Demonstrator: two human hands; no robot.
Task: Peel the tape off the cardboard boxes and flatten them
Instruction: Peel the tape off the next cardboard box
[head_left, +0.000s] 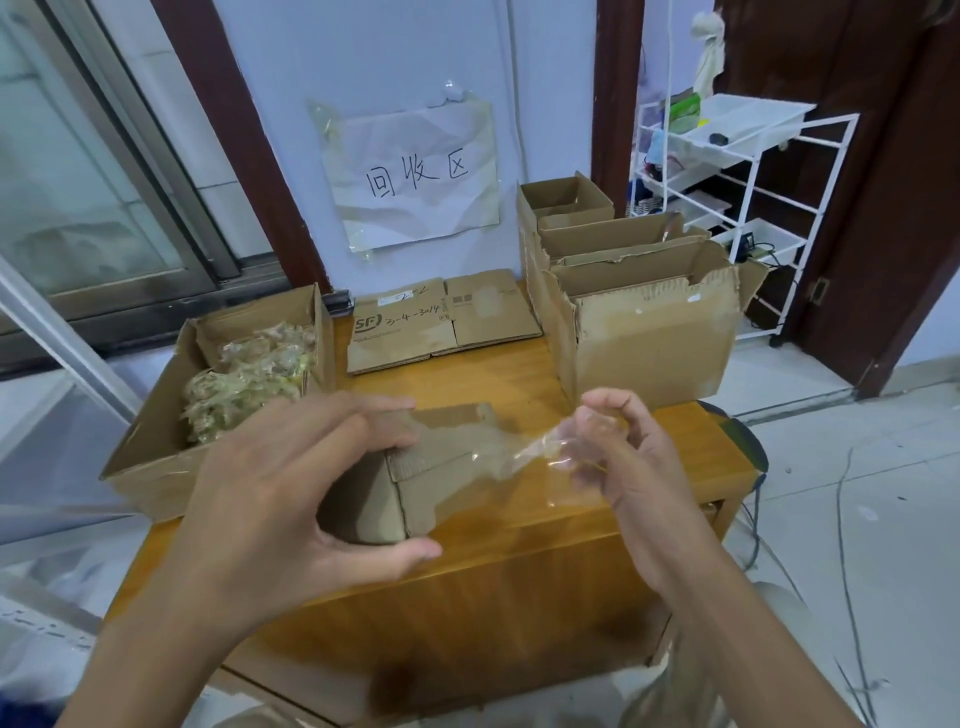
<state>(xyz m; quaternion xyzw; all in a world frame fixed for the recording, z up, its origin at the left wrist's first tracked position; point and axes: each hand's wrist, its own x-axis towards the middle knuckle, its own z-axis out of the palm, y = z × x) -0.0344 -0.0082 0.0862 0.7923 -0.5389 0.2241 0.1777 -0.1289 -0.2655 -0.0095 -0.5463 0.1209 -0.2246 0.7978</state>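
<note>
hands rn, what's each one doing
Left hand: grips the small cardboard box.
Right hand: pinches the clear tape peeling off that box.

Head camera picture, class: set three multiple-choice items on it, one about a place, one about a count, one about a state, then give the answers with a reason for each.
1. Where does the box of crumpled tape stand on the table?
A. At its left
B. At its right
C. Under it

2. How many flattened boxes lie by the wall?
A. Two
B. Five
C. None

3. What state is the small box in?
A. Flattened
B. Held by the left hand while the right hand pulls clear tape off it
C. Sealed and untouched

Answers:
1 A, it stands left of the held box, wads inside.
2 A, two flat pieces lie side by side under the paper sign.
3 B, the left grip curls round the box and the tape stretches to the right fingers.
</note>
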